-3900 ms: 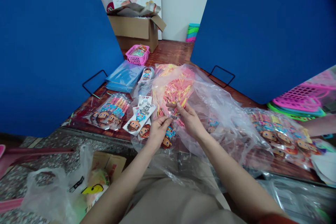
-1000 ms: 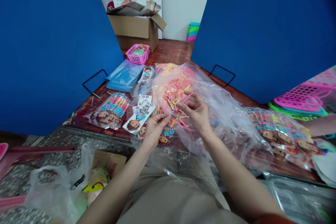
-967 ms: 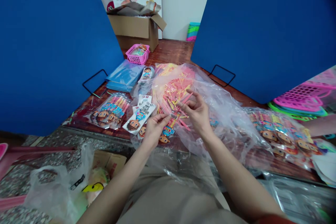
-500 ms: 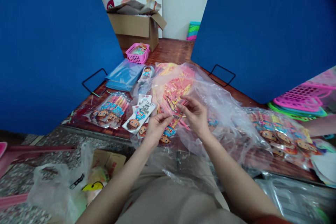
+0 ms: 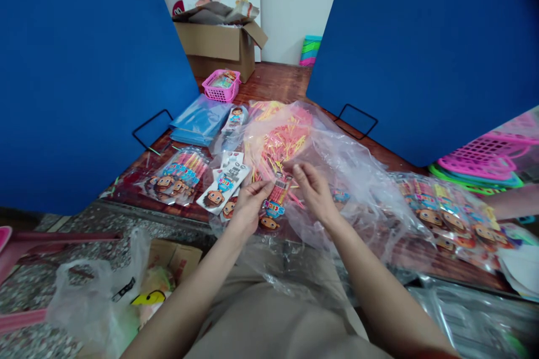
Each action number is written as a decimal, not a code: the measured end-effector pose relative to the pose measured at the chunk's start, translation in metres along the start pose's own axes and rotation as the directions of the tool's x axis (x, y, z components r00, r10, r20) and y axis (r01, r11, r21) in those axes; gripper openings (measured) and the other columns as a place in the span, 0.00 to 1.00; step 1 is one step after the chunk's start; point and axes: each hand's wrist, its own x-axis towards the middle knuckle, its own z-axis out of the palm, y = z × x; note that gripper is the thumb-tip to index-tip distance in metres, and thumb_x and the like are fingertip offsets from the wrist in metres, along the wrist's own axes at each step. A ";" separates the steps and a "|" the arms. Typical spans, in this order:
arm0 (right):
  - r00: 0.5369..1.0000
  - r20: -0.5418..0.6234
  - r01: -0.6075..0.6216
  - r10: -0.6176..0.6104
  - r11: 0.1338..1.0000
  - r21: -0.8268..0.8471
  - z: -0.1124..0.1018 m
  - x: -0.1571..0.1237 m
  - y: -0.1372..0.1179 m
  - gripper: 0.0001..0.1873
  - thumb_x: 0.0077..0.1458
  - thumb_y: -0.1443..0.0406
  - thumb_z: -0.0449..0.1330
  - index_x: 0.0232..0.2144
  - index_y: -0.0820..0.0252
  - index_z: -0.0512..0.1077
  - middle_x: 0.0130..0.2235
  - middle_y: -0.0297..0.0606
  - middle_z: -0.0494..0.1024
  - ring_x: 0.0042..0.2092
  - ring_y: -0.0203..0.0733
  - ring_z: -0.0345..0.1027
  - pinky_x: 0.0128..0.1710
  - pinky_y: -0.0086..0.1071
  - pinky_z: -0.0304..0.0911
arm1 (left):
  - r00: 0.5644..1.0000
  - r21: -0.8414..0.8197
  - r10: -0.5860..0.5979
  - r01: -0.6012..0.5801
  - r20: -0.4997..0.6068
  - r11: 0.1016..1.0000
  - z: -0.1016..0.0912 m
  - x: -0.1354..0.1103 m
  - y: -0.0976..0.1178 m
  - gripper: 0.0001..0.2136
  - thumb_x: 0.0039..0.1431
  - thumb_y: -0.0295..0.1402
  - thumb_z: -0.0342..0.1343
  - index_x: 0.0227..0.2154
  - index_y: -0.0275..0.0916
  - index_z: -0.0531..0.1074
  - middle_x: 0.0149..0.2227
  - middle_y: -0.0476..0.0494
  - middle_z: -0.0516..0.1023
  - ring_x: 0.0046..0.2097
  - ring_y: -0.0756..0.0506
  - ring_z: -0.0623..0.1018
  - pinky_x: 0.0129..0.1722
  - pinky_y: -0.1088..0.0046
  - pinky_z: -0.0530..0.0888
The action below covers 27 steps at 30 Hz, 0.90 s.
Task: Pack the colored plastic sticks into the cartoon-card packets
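Observation:
My left hand (image 5: 249,203) pinches the top left corner of a slim clear packet (image 5: 275,205) of red and yellow sticks, with a cartoon character and a barcode label. Just right of it, my right hand (image 5: 312,188) is off the packet, fingers loosely bent and apart, nothing visible in them. Behind both hands lies a large clear plastic bag (image 5: 345,162) with a heap of thin pink and yellow sticks (image 5: 286,132). Printed cartoon cards (image 5: 225,188) lie beside my left hand, partly overlapping.
Further left are filled stick packets (image 5: 177,176), blue plastic sleeves (image 5: 200,120) and a pink basket (image 5: 222,87). More packets (image 5: 442,207) lie right, near another person's arm (image 5: 511,202) and stacked baskets (image 5: 480,157). Blue panels (image 5: 84,67) flank the table; a cardboard box (image 5: 214,39) stands behind.
My right hand has let go of the packet's top and drawn slightly right and down. The packet now hangs more upright in my left hand, its barcode label showing.

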 end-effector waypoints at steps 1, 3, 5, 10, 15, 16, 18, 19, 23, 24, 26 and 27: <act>0.999 0.035 0.021 -0.018 0.997 -0.070 -0.001 0.000 -0.001 0.19 0.63 0.52 0.50 0.40 0.59 0.73 0.37 0.39 0.78 0.38 0.40 0.71 0.41 0.33 0.65 | 1.000 -0.002 0.000 0.000 0.002 1.000 0.000 0.000 0.000 0.15 0.34 0.36 0.72 0.27 0.35 0.80 0.29 0.45 0.80 0.29 0.50 0.75 0.31 0.74 0.71; 0.993 0.097 0.090 -0.072 0.977 -0.192 -0.003 0.000 -0.004 0.17 0.62 0.53 0.52 0.36 0.59 0.73 0.35 0.39 0.77 0.38 0.40 0.70 0.41 0.32 0.64 | 1.000 0.002 -0.009 0.009 0.010 1.000 0.001 0.000 0.000 0.16 0.34 0.37 0.72 0.28 0.35 0.80 0.28 0.45 0.80 0.28 0.50 0.75 0.29 0.74 0.71; 0.984 0.129 0.152 -0.125 0.961 -0.232 -0.005 0.001 -0.006 0.16 0.63 0.54 0.51 0.36 0.59 0.72 0.39 0.41 0.77 0.41 0.41 0.70 0.43 0.33 0.63 | 1.000 0.007 -0.017 0.017 0.018 1.000 0.001 -0.001 0.000 0.16 0.34 0.37 0.72 0.28 0.35 0.80 0.28 0.45 0.80 0.27 0.50 0.75 0.28 0.74 0.70; 0.951 0.280 0.195 -0.130 0.957 -0.216 -0.011 0.008 -0.002 0.17 0.62 0.54 0.52 0.33 0.60 0.72 0.35 0.40 0.76 0.38 0.39 0.69 0.39 0.31 0.62 | 0.999 -0.007 -0.036 0.036 -0.029 0.999 0.001 -0.001 -0.002 0.16 0.32 0.36 0.73 0.25 0.34 0.78 0.24 0.47 0.78 0.26 0.50 0.74 0.30 0.73 0.71; 0.974 0.226 0.089 -0.020 0.949 -0.302 -0.012 0.012 0.004 0.19 0.58 0.52 0.57 0.26 0.61 0.69 0.24 0.33 0.69 0.27 0.34 0.61 0.28 0.29 0.55 | 0.999 -0.011 -0.008 0.007 -0.047 1.000 0.002 -0.001 -0.001 0.16 0.30 0.36 0.73 0.24 0.35 0.78 0.25 0.48 0.78 0.28 0.51 0.75 0.31 0.75 0.71; 0.970 0.245 0.071 0.007 0.949 -0.307 -0.012 0.012 0.005 0.20 0.58 0.51 0.57 0.24 0.61 0.68 0.22 0.31 0.67 0.25 0.34 0.59 0.26 0.29 0.53 | 0.999 -0.004 -0.005 0.004 -0.044 1.000 0.002 -0.001 -0.001 0.16 0.30 0.36 0.73 0.24 0.35 0.78 0.25 0.48 0.78 0.28 0.51 0.75 0.30 0.75 0.70; 0.969 0.244 0.034 0.031 0.965 -0.259 -0.013 0.013 0.005 0.20 0.58 0.51 0.56 0.25 0.61 0.69 0.23 0.32 0.68 0.25 0.33 0.59 0.26 0.28 0.53 | 0.999 0.000 -0.033 0.033 -0.038 0.999 0.002 -0.001 -0.001 0.16 0.31 0.37 0.73 0.24 0.35 0.77 0.25 0.48 0.78 0.26 0.51 0.74 0.28 0.75 0.70; 0.975 0.220 0.017 0.034 0.974 -0.224 -0.013 0.013 0.005 0.19 0.58 0.51 0.56 0.27 0.61 0.70 0.24 0.33 0.70 0.26 0.34 0.61 0.27 0.28 0.54 | 0.998 -0.003 -0.051 0.051 -0.039 0.999 0.002 -0.001 -0.001 0.16 0.32 0.37 0.73 0.25 0.35 0.77 0.25 0.48 0.78 0.25 0.51 0.73 0.26 0.75 0.69; 0.980 0.190 -0.021 0.052 0.987 -0.158 -0.016 0.018 0.006 0.19 0.55 0.51 0.59 0.30 0.62 0.73 0.27 0.35 0.74 0.28 0.35 0.64 0.29 0.29 0.59 | 0.997 0.012 -0.078 0.078 -0.019 0.997 0.000 -0.003 0.002 0.17 0.34 0.39 0.72 0.29 0.36 0.77 0.25 0.49 0.78 0.23 0.52 0.72 0.24 0.75 0.69; 0.981 0.185 -0.032 0.059 0.989 -0.146 -0.017 0.019 0.007 0.19 0.54 0.51 0.60 0.29 0.62 0.72 0.26 0.35 0.74 0.28 0.35 0.64 0.29 0.29 0.59 | 0.996 0.044 -0.090 0.089 0.012 0.995 -0.001 -0.003 0.002 0.17 0.34 0.38 0.72 0.29 0.36 0.78 0.25 0.49 0.78 0.23 0.52 0.72 0.25 0.75 0.69; 0.987 0.147 -0.057 0.070 0.994 -0.092 -0.017 0.021 0.010 0.18 0.54 0.51 0.60 0.28 0.62 0.72 0.26 0.34 0.73 0.28 0.35 0.64 0.29 0.29 0.59 | 0.987 0.144 -0.134 0.121 0.084 0.982 -0.003 -0.004 0.004 0.17 0.34 0.36 0.73 0.28 0.35 0.78 0.26 0.47 0.78 0.25 0.52 0.73 0.26 0.76 0.68; 0.989 0.131 -0.066 0.073 0.996 -0.056 -0.016 0.021 0.011 0.18 0.54 0.51 0.60 0.28 0.62 0.72 0.26 0.34 0.73 0.28 0.35 0.64 0.29 0.29 0.59 | 0.981 0.196 -0.157 0.134 0.111 0.971 -0.005 -0.005 0.004 0.16 0.33 0.35 0.73 0.27 0.34 0.78 0.26 0.47 0.79 0.26 0.51 0.74 0.27 0.77 0.68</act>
